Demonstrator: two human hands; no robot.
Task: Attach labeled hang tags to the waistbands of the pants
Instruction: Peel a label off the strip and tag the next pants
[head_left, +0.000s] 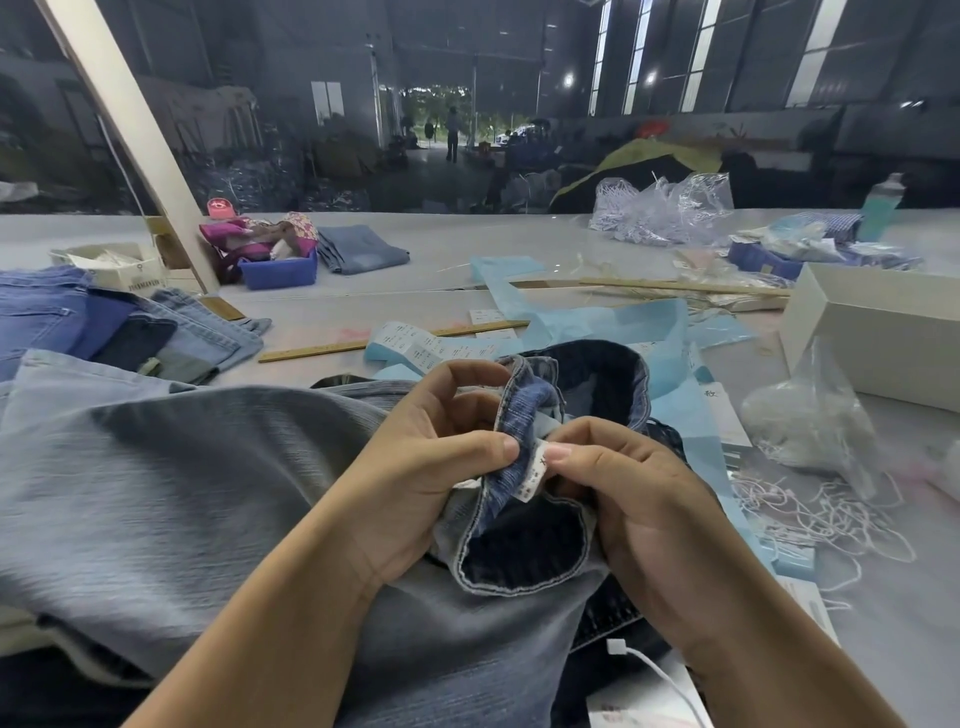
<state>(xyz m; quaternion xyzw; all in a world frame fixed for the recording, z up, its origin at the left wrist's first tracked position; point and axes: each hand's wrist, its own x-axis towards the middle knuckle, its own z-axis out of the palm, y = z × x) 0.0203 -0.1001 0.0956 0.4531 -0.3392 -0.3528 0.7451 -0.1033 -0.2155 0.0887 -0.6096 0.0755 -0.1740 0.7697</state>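
At table's edge, both hands (415, 457) (628, 499) pinch the waistband (519, 415) label (535, 473)

Left hand (415, 467) fingers curled, thumb pinching (forearm bare), right hand (639, 499) likewise pinching, hands close together

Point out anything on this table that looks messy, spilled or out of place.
Loose white strings lie tangled on the table right of the right hand, not bundled. Crumpled blue paper strips sprawl behind the jeans waistband, which both hands pinch. A white cable trails across the near clothes.
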